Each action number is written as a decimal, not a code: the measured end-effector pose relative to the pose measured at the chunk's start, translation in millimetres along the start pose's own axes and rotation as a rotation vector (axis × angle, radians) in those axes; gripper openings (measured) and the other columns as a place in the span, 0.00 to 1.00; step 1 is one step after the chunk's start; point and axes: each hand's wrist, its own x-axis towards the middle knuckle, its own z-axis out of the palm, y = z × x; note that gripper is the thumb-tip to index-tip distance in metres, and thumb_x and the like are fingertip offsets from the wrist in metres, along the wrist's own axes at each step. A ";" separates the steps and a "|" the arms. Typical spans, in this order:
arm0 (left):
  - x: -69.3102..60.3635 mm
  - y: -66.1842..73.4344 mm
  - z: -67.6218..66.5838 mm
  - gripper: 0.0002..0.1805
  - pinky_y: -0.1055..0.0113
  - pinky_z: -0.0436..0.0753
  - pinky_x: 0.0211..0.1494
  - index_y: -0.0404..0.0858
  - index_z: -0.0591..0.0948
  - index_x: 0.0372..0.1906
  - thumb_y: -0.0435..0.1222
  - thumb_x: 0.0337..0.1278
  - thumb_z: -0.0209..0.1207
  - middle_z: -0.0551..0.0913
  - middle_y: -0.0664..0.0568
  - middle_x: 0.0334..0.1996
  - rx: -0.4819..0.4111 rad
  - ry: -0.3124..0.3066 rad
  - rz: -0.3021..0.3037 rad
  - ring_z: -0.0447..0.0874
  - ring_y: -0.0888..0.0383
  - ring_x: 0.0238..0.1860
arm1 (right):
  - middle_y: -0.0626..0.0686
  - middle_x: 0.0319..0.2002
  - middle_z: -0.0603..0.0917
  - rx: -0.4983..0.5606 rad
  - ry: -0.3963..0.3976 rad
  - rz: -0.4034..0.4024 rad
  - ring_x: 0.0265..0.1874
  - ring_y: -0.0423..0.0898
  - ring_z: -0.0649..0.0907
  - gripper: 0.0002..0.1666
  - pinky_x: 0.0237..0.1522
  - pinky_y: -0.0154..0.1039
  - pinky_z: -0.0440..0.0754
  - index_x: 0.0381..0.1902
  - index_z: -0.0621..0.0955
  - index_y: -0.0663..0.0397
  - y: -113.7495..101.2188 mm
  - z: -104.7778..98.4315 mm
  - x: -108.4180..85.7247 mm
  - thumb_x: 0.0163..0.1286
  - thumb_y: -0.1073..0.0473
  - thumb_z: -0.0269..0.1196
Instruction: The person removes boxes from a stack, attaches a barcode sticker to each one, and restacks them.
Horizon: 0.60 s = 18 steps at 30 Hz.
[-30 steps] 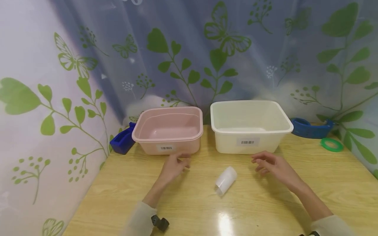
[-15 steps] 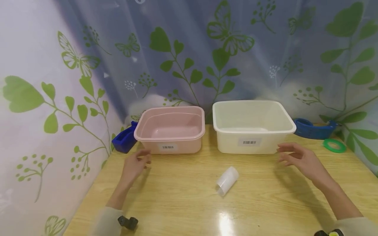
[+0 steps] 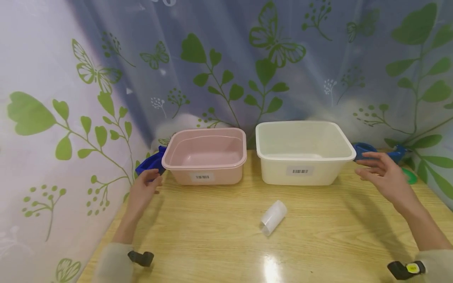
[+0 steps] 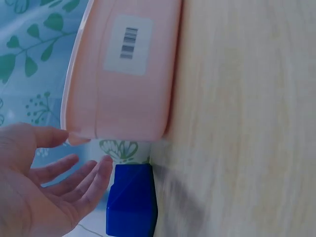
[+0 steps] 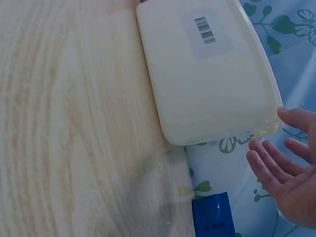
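In the head view my left hand [image 3: 143, 188] hovers by the left end of the pink basin [image 3: 205, 175], in front of a dark blue trough-like holder [image 3: 150, 162]. Its fingers are loosely bent with nothing in them; the left wrist view shows the thumb close to the basin's rim [image 4: 66, 98], contact unclear. My right hand [image 3: 387, 179] is held beside the right end of the cream basin [image 3: 301, 173], fingers spread and holding nothing. Behind that hand sits a blue tape dispenser [image 3: 364, 147], partly covered by it. Both basins look empty inside.
A translucent white roll of plastic [image 3: 273, 218] lies on the wooden table [image 3: 212, 228] in front of the basins. A green ring [image 3: 411, 176] shows partly behind my right hand. A leaf-patterned curtain [image 3: 219, 59] hangs close behind the basins.
Both hands have moved outward and away from me: the left from before the pink basin to its left end, the right past the cream basin's right end. The basins and roll stay put.
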 end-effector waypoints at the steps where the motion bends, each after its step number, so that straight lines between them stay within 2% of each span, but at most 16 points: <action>1: 2.6 -0.5 -1.6 0.26 0.71 0.87 0.44 0.32 0.70 0.72 0.38 0.77 0.57 0.78 0.33 0.65 -0.022 -0.014 -0.005 0.83 0.71 0.41 | 0.26 0.54 0.77 -0.006 -0.004 0.004 0.43 0.21 0.80 0.35 0.40 0.19 0.78 0.76 0.65 0.37 0.2 -0.9 2.4 0.77 0.55 0.65; 2: 4.8 -1.1 -2.6 0.29 0.70 0.88 0.45 0.33 0.68 0.75 0.39 0.77 0.57 0.76 0.33 0.67 -0.043 -0.023 -0.005 0.82 0.72 0.42 | 0.30 0.57 0.77 -0.011 -0.013 0.011 0.44 0.20 0.79 0.38 0.40 0.18 0.77 0.79 0.62 0.36 0.1 -1.5 4.8 0.77 0.55 0.65; 4: 9.2 -2.3 -3.1 0.32 0.66 0.88 0.49 0.37 0.64 0.78 0.40 0.77 0.58 0.73 0.34 0.71 -0.082 -0.043 0.003 0.82 0.68 0.48 | 0.45 0.64 0.77 -0.028 -0.040 0.023 0.46 0.20 0.77 0.44 0.40 0.18 0.75 0.83 0.56 0.37 -0.4 -1.6 9.5 0.77 0.54 0.64; 7: 14.3 -3.8 -1.4 0.34 0.67 0.87 0.52 0.42 0.62 0.80 0.42 0.77 0.59 0.69 0.37 0.74 -0.128 -0.080 0.044 0.80 0.57 0.58 | 0.66 0.73 0.66 -0.028 -0.084 0.039 0.49 0.20 0.75 0.48 0.41 0.19 0.74 0.85 0.51 0.33 -1.5 0.0 16.5 0.78 0.53 0.64; 9: 17.2 -4.1 1.2 0.35 0.70 0.86 0.52 0.44 0.61 0.81 0.43 0.77 0.59 0.68 0.38 0.75 -0.160 -0.108 0.080 0.76 0.50 0.64 | 0.73 0.75 0.60 -0.012 -0.105 0.037 0.50 0.20 0.75 0.49 0.41 0.19 0.74 0.85 0.49 0.29 -2.3 1.5 20.5 0.78 0.54 0.63; 13: 21.5 -4.1 5.8 0.36 0.75 0.81 0.53 0.45 0.60 0.82 0.44 0.77 0.59 0.65 0.38 0.77 -0.171 -0.160 0.109 0.71 0.43 0.69 | 0.70 0.77 0.59 -0.009 -0.131 0.018 0.51 0.23 0.75 0.49 0.43 0.20 0.76 0.85 0.49 0.31 -3.6 5.0 27.1 0.78 0.55 0.64; 18: 25.5 -0.6 11.7 0.36 0.62 0.80 0.64 0.45 0.63 0.80 0.48 0.75 0.60 0.68 0.38 0.75 -0.151 -0.167 0.076 0.70 0.43 0.72 | 0.61 0.75 0.64 -0.053 -0.105 0.009 0.50 0.22 0.76 0.45 0.42 0.21 0.76 0.84 0.56 0.39 -3.7 7.2 30.2 0.77 0.52 0.65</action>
